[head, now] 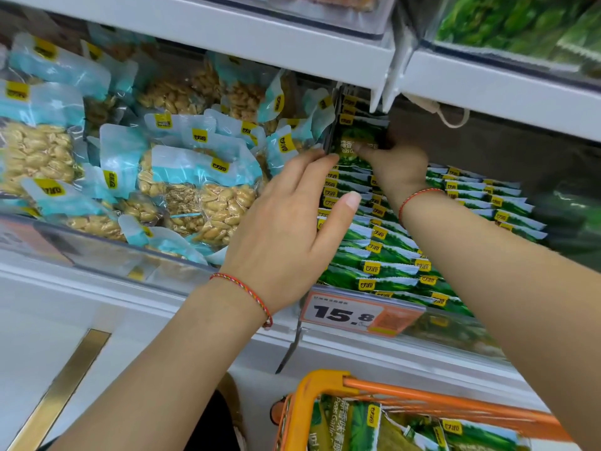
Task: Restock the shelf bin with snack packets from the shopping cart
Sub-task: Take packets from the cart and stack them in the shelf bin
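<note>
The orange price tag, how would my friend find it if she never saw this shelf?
Start at the white shelf with the clear-fronted bins. Look along the front of the bin of green snack packets, just above the orange shopping cart. The price tag hangs there, below the left hand; it alone shows big black numbers, 15.8.

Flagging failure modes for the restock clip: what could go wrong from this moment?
1. The right hand holds a stack of green pea snack packets upright at the bin's back; if the grip loosens, they may topple onto the laid rows.
2. The left hand presses the black divider; it may shift toward the pale-blue peanut bags.
</note>
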`<act>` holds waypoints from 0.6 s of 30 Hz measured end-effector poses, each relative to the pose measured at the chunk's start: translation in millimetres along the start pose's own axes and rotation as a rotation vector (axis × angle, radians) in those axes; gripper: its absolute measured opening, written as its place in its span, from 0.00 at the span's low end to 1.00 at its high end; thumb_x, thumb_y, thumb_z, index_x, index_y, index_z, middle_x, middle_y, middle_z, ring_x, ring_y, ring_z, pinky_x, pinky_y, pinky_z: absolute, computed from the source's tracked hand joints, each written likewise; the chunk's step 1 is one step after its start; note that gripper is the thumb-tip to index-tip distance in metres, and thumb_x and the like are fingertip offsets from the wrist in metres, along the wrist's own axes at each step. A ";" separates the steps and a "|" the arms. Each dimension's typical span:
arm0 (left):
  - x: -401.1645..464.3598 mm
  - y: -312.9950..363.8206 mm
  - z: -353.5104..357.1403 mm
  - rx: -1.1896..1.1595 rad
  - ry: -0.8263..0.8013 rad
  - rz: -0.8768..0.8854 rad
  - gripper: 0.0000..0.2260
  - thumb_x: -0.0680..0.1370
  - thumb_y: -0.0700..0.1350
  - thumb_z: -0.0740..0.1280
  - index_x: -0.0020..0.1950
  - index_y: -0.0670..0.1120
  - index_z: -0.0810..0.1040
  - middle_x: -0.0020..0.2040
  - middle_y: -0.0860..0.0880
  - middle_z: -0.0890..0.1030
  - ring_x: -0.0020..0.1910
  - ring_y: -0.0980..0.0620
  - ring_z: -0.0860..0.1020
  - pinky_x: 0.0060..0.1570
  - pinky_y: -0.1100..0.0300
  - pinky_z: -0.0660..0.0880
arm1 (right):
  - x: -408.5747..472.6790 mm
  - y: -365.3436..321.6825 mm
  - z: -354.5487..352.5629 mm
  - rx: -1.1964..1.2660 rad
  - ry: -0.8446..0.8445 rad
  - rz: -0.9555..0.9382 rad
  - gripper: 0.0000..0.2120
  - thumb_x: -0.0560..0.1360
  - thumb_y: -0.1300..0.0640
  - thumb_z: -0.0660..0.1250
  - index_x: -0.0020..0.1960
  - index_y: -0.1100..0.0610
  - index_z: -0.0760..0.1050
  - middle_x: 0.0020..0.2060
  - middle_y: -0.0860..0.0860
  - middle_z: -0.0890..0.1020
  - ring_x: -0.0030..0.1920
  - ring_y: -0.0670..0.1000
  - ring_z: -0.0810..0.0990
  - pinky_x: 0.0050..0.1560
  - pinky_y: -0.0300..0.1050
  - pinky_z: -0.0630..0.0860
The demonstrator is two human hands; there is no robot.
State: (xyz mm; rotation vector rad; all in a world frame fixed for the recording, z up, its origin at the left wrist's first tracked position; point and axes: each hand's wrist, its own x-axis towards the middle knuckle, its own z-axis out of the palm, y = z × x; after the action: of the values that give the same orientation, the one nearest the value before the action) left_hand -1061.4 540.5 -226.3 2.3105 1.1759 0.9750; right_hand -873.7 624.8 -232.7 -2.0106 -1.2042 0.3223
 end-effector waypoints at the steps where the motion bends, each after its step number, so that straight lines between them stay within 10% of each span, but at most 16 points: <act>1: -0.1 0.2 0.1 0.000 -0.002 0.000 0.24 0.80 0.58 0.52 0.73 0.48 0.65 0.72 0.52 0.65 0.70 0.56 0.62 0.64 0.68 0.58 | -0.2 1.4 2.8 0.002 0.026 0.007 0.17 0.73 0.46 0.70 0.50 0.59 0.79 0.46 0.54 0.81 0.52 0.55 0.79 0.45 0.42 0.70; 4: -0.5 0.2 0.7 0.006 0.002 0.003 0.24 0.80 0.57 0.53 0.73 0.48 0.65 0.72 0.52 0.65 0.70 0.56 0.63 0.63 0.68 0.58 | 0.2 7.7 7.0 -0.039 0.035 0.006 0.22 0.73 0.47 0.70 0.29 0.56 0.66 0.28 0.49 0.70 0.39 0.54 0.73 0.34 0.43 0.63; 8: 0.1 0.1 1.4 0.021 0.013 0.008 0.23 0.80 0.57 0.53 0.72 0.48 0.65 0.71 0.51 0.65 0.69 0.55 0.63 0.63 0.66 0.60 | 5.6 6.8 1.6 -0.203 -0.060 -0.030 0.24 0.74 0.44 0.69 0.29 0.55 0.63 0.28 0.50 0.69 0.39 0.53 0.72 0.33 0.44 0.60; 15: -3.1 1.6 -0.2 0.061 0.071 0.050 0.22 0.81 0.55 0.54 0.71 0.44 0.68 0.70 0.47 0.68 0.69 0.50 0.66 0.67 0.59 0.62 | -15.3 -0.4 -24.0 -0.153 -0.096 -0.036 0.22 0.76 0.46 0.67 0.60 0.63 0.77 0.57 0.57 0.80 0.59 0.57 0.76 0.55 0.44 0.71; 18: -13.0 9.5 -4.2 0.124 0.220 0.184 0.17 0.81 0.47 0.57 0.65 0.40 0.74 0.66 0.42 0.73 0.66 0.44 0.70 0.67 0.50 0.65 | -42.8 0.2 -50.6 -0.048 -0.056 -0.042 0.15 0.77 0.54 0.65 0.61 0.58 0.77 0.53 0.53 0.81 0.54 0.53 0.78 0.52 0.42 0.72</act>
State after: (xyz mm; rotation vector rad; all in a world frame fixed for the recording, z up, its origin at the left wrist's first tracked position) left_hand -1064.4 524.5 -223.2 2.4951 1.1508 1.2839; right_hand -867.9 564.8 -205.1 -2.0263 -1.2985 0.3336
